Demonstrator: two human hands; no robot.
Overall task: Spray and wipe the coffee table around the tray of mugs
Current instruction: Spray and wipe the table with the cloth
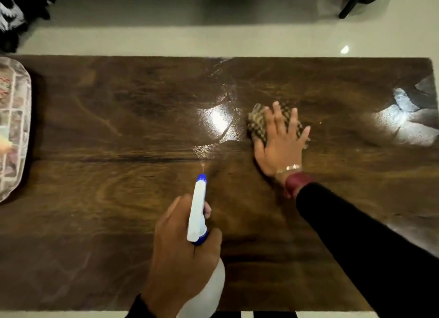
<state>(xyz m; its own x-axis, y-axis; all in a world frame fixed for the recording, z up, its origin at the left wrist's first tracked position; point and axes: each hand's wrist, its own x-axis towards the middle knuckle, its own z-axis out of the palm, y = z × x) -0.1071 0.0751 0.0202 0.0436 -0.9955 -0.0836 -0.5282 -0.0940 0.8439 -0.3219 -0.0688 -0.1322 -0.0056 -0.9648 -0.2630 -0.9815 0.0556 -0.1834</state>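
A dark wooden coffee table (118, 199) fills the view. My left hand (183, 253) grips a white spray bottle (198, 213) with a blue nozzle, pointing away from me over the near middle of the table. My right hand (280, 141) lies flat with spread fingers on a checked brown cloth (257, 122), pressing it onto the table right of centre. A wet glossy patch (218, 120) shines just left of the cloth. The tray (23, 127) shows only partly at the left edge, with a patterned rim; no mugs are visible.
Pale floor (166, 37) runs beyond the table's far edge. Dark objects (14, 20) sit on the floor at far left, and a dark furniture leg (349, 6) stands at far right. A bright reflection (403, 122) glares on the table's right end.
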